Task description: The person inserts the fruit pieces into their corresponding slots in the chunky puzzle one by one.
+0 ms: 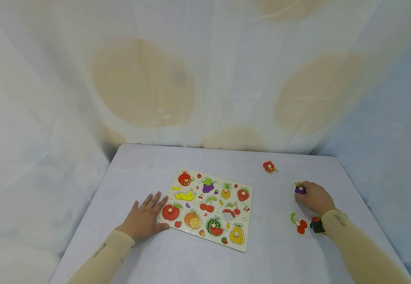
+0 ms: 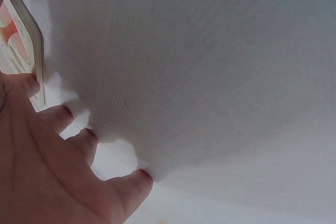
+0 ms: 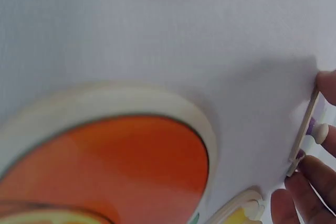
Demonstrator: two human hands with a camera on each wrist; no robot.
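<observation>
In the head view my left hand (image 1: 143,217) lies spread on the table, its thumb and index finger at the left edge of a fruit puzzle board (image 1: 223,245). The left wrist view has its fingertips on the white cloth, beside the board's corner (image 2: 38,40). My right hand (image 1: 315,197) grips a purple grape puzzle piece (image 1: 300,190) at the right of the table. Seen edge-on in the right wrist view, this grape piece (image 3: 304,124) has a pale knob, with fingers about its rim. Several fruits on the board, such as the apple (image 1: 170,213), carry knobs.
A pomegranate piece (image 1: 269,167) lies behind and left of the right hand. Nearer the front are a cherry piece (image 1: 301,228) and another piece partly hidden by the right wrist. A large orange-red piece (image 3: 131,161) fills the right wrist view's foreground. Patterned curtains (image 1: 226,79) surround the table.
</observation>
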